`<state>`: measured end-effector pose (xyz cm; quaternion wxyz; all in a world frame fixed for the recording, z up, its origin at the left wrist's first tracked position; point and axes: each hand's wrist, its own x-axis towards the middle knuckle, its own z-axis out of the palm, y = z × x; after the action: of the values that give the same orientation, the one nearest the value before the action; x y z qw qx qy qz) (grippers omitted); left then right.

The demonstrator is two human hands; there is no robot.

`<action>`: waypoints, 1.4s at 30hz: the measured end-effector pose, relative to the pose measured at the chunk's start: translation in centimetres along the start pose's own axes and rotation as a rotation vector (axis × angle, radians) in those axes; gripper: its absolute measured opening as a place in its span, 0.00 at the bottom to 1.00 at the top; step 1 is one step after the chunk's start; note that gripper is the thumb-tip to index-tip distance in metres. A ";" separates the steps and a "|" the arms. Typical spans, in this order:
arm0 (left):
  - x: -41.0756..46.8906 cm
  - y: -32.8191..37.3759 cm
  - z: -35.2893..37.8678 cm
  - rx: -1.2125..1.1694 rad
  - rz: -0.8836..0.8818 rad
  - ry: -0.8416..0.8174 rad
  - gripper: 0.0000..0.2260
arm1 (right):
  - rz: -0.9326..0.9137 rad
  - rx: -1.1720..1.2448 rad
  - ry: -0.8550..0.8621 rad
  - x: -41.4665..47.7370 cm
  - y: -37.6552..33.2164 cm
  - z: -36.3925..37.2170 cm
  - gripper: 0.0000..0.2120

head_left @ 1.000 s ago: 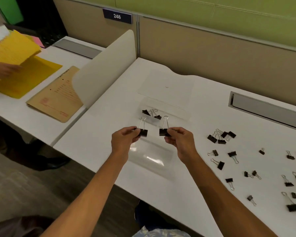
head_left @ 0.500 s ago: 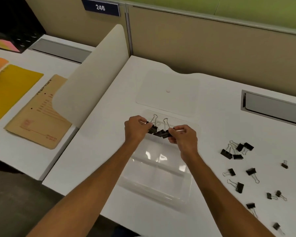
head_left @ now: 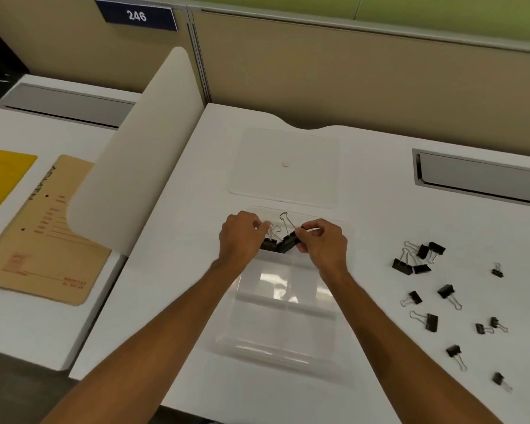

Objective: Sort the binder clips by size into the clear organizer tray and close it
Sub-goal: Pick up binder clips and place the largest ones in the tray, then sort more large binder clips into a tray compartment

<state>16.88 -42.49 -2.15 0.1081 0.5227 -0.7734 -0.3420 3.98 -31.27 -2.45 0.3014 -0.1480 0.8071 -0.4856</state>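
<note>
Head view.

Left hand point(head_left: 242, 237): forearm extended from lower left, hand over far end of clear organizer tray point(head_left: 283, 338), fingers pinched on black binder clip point(head_left: 269, 243), wire handles raised.

Right hand point(head_left: 323, 244): forearm extended from lower right, thumb and fingers closed on second black binder clip point(head_left: 289, 241), body tilted, one wire handle standing upward. Bodies of the two held clips touching at the tray's far compartment; other clips inside that compartment not distinguishable behind the hands.

Clear organizer tray: on white table point(head_left: 410, 215), directly between the forearms, near end toward the table's front edge; nearer compartments showing only glare.

Clear lid point(head_left: 285, 166): flat on table just beyond tray, apart from both hands.

Loose binder clips: right of tray, well apart from right hand. Cluster of larger clips point(head_left: 416, 258) farthest back; medium clip point(head_left: 447, 293) and small clips point(head_left: 484, 328) scattered nearer the front edge.

Adjoining desk, left: manila folder point(head_left: 43, 234), yellow folder point(head_left: 0, 179), curved white divider point(head_left: 141, 166). Partition sign "246" point(head_left: 136, 16).
</note>
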 end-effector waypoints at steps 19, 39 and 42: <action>0.8 -1.9 -2.1 -0.086 0.153 -0.059 0.08 | -0.206 -0.486 -0.003 1.2 -0.3 4.1 0.11; -2.7 -0.8 -1.1 0.136 0.612 -0.228 0.23 | -0.286 -0.526 0.120 -6.5 2.7 -3.4 0.11; -4.6 0.5 0.4 0.103 0.648 -0.264 0.23 | -0.283 -0.579 0.140 -8.4 3.7 -5.4 0.17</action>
<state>18.32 -38.20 -1.26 0.0837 0.2061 -0.9227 -0.3149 7.31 -21.22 -0.91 0.1200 -0.3045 0.9018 -0.2822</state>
